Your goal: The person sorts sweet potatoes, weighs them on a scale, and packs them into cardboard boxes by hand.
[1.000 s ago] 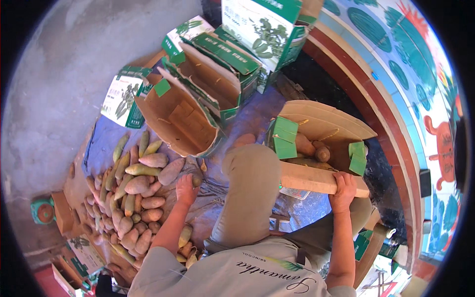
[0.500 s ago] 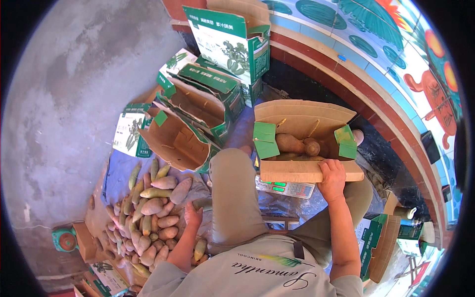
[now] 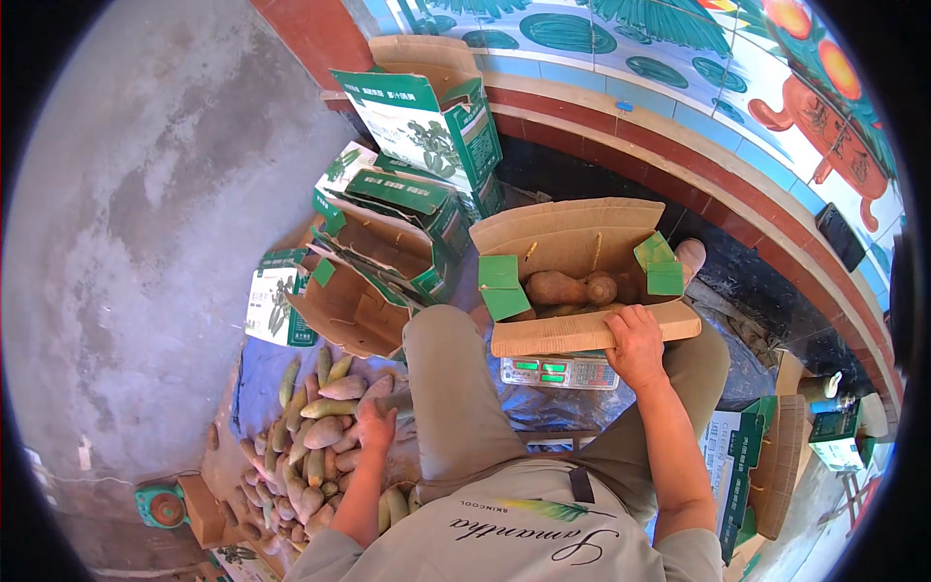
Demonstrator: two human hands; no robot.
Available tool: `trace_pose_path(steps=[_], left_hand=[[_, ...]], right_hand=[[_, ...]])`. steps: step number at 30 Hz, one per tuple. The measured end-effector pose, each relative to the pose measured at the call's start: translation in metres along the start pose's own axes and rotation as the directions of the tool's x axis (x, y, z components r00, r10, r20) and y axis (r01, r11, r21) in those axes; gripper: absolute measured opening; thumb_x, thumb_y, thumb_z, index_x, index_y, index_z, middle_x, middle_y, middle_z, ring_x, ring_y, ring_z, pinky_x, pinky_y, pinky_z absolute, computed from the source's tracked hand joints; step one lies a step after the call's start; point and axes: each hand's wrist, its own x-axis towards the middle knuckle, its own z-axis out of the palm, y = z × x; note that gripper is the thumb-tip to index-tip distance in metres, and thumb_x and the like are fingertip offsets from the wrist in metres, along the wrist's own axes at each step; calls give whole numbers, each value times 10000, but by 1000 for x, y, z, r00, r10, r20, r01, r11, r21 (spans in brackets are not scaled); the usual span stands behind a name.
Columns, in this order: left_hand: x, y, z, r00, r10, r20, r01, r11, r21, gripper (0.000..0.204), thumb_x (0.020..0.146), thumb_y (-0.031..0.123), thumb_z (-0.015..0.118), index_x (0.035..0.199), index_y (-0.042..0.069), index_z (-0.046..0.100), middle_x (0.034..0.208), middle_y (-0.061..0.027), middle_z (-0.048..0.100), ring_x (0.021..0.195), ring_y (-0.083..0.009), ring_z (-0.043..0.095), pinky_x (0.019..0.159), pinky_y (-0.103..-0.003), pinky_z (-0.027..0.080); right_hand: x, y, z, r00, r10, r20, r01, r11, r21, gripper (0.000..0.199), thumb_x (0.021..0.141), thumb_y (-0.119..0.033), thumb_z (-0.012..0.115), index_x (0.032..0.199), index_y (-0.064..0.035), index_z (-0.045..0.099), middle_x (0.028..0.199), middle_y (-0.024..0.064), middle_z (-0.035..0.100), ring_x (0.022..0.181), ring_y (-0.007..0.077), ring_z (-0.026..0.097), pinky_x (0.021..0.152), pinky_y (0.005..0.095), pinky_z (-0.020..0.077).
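My right hand point(image 3: 636, 345) grips the front flap of an open cardboard box point(image 3: 572, 336), fingers over its upper edge. Brown tubers point(image 3: 560, 288) lie inside; the box's floor is hidden. Under the box's front edge shows a scale point(image 3: 561, 372) with lit green displays. By my left knee, my left hand point(image 3: 375, 425) closes round a long grey-green vegetable point(image 3: 396, 400), partly hidden by the fingers. That hand is over the edge of a heap of brownish and greenish long tubers point(image 3: 315, 434) on the ground.
Open green-and-white cartons point(image 3: 354, 303) stand beyond the heap, with a taller carton point(image 3: 417, 126) behind them. To my right is another open carton point(image 3: 771, 466). A green round device point(image 3: 161, 506) sits at the lower left. A tiled, painted wall point(image 3: 621, 87) curves along the far right.
My view has shifted a little. My right hand sits slightly further left along the flap, and more of the scale shows. My left hand has turned while keeping the grey-green vegetable.
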Motion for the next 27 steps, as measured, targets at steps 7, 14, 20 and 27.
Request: trace_pose_path(steps=[7, 14, 20, 27], left_hand=[[0, 52, -132, 881, 8, -472, -149, 954, -261, 486, 793, 185, 697, 1176, -38, 497, 1083, -229, 557, 966, -374, 563, 870, -423, 453], [18, 140, -220, 831, -120, -543, -376, 598, -708, 359, 847, 112, 650, 1155, -22, 524, 1044, -112, 560, 951, -197, 541, 861, -316, 448], [49, 224, -207, 882, 214, -419, -469, 483, -740, 319, 852, 115, 650, 1131, 0, 547, 1060, -74, 561, 944, -142, 542, 818, -271, 461], [93, 310, -140, 926, 328, -185, -351, 575, -739, 350, 826, 175, 688, 1086, -8, 542, 993, -127, 614, 861, -185, 611, 753, -299, 502]], right_hand=[[-2, 3, -1, 1000, 1, -24, 0, 998, 58, 391, 513, -43, 732, 883, -50, 608, 886, 81, 576, 869, 277, 535, 764, 392, 440], [-2, 4, 0, 999, 8, -40, -5, 997, 77, 404, 498, -59, 752, 877, -57, 612, 870, 76, 570, 855, 273, 531, 767, 392, 436], [-6, 5, -2, 1000, 20, -19, -19, 997, 78, 409, 500, -81, 776, 875, -63, 613, 882, 76, 571, 871, 273, 530, 772, 396, 435], [-6, 5, -1, 1000, 18, -23, -15, 995, 94, 395, 501, -85, 777, 856, -61, 608, 888, 74, 570, 893, 272, 530, 779, 390, 440]])
